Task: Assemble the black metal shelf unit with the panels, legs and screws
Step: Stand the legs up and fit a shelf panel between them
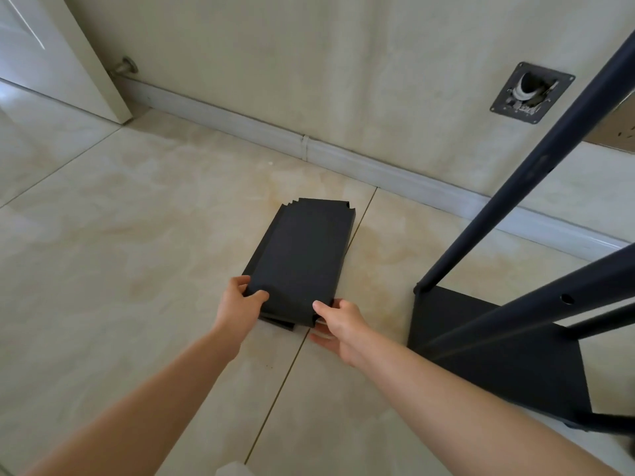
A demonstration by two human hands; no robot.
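Both hands, left (237,300) and right (338,326), each grip grasping stacked black panels (302,255) on floor (120,218).

On the tiled floor (137,207) lies a stack of black panels (302,255), its far end towards the skirting board (343,159). The left hand (240,300) grips the near left corner of the top panel; the right hand (340,324) grips the near right corner. To the right stands a partly built shelf frame (498,355) with slanting legs (536,166).

A white door (51,53) with its doorstop (126,67) (metal), baseboard (309,149), wall box (532,92).
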